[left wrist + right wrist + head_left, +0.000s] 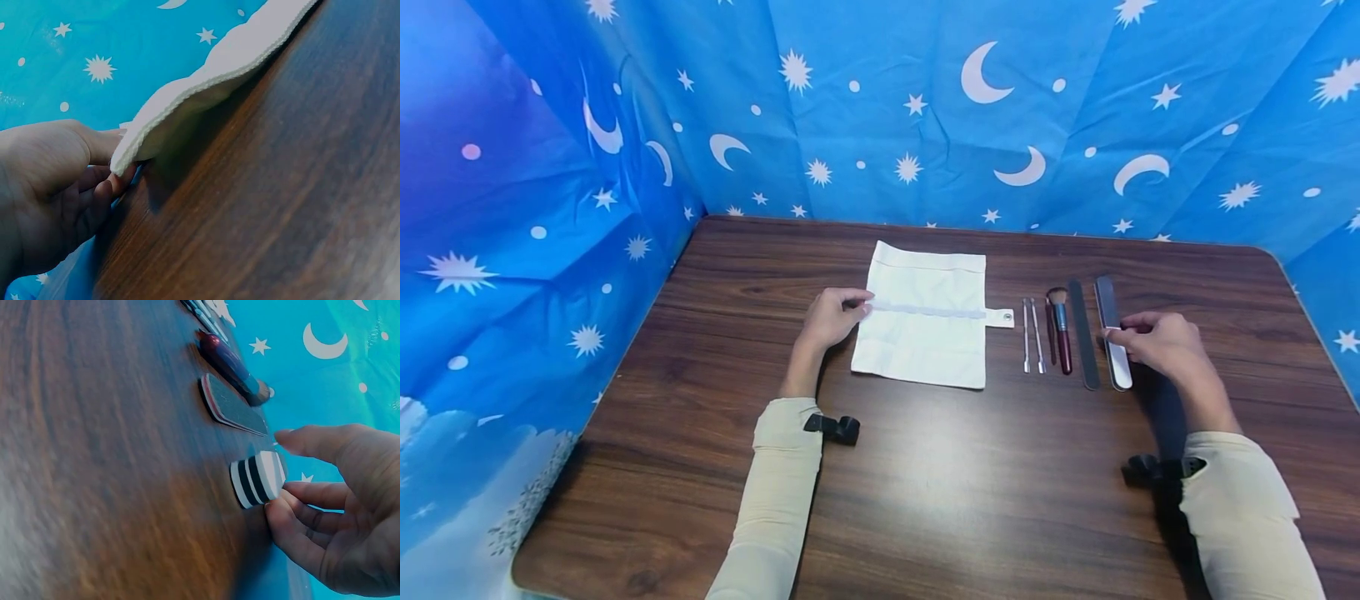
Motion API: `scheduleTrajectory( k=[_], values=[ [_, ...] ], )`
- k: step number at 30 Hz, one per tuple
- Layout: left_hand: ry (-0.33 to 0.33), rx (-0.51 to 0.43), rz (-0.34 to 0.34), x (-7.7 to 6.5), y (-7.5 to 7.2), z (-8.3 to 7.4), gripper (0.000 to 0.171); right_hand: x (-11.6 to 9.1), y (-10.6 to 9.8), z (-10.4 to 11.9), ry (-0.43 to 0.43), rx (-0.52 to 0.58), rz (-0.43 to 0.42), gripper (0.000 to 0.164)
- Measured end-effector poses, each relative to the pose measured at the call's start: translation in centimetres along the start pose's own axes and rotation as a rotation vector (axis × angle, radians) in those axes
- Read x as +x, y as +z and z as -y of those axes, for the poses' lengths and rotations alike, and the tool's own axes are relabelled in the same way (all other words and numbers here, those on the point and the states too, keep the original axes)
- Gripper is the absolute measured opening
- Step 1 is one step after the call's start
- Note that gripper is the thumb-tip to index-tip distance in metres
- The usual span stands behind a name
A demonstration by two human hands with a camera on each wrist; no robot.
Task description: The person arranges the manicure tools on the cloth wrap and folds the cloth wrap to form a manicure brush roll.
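Note:
A white cloth pouch lies spread flat, with a pocket seam across its middle and a snap tab on its right side. My left hand pinches the pouch's left edge between thumb and fingers; in the left wrist view that edge is raised off the wood. At the right lies a nail buffer with black and white layers showing at its end. My right hand straddles the buffer. In the right wrist view, fingers touch its side while the thumb stands slightly apart from it.
Between pouch and buffer lie two slim metal cuticle tools, a thin dark stick, a makeup brush with a dark red handle and a dark nail file. A blue star-and-moon cloth hangs behind the wooden table.

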State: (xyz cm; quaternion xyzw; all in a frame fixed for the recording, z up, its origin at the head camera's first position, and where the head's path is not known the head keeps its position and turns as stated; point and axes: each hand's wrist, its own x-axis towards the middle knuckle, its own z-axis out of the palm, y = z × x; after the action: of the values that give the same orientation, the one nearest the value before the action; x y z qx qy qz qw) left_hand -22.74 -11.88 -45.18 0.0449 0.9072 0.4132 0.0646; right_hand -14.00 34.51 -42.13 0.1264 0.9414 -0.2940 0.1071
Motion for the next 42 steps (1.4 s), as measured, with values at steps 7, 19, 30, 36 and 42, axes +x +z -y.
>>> scheduleTrajectory(
  k=[7,19,30,36,42],
  values=[
    [-0.007,0.029,-0.013,0.2,0.2,-0.1,0.023,0.1,0.4,0.3,0.040,-0.004,-0.033,0.051],
    [-0.012,0.036,-0.020,0.2,0.2,-0.2,0.023,-0.2,0.5,0.6,0.096,0.024,-0.091,0.055],
    [-0.041,0.031,-0.013,0.2,0.1,0.0,0.024,0.1,0.2,1.3,0.115,0.083,-0.144,0.059],
    [-0.042,0.034,-0.014,0.2,0.2,-0.1,0.023,0.5,0.0,2.7,0.088,0.130,-0.188,0.061],
    [-0.044,0.041,-0.013,0.2,0.2,-0.1,0.023,1.1,0.1,4.2,0.063,0.177,-0.217,0.058]
  ],
)
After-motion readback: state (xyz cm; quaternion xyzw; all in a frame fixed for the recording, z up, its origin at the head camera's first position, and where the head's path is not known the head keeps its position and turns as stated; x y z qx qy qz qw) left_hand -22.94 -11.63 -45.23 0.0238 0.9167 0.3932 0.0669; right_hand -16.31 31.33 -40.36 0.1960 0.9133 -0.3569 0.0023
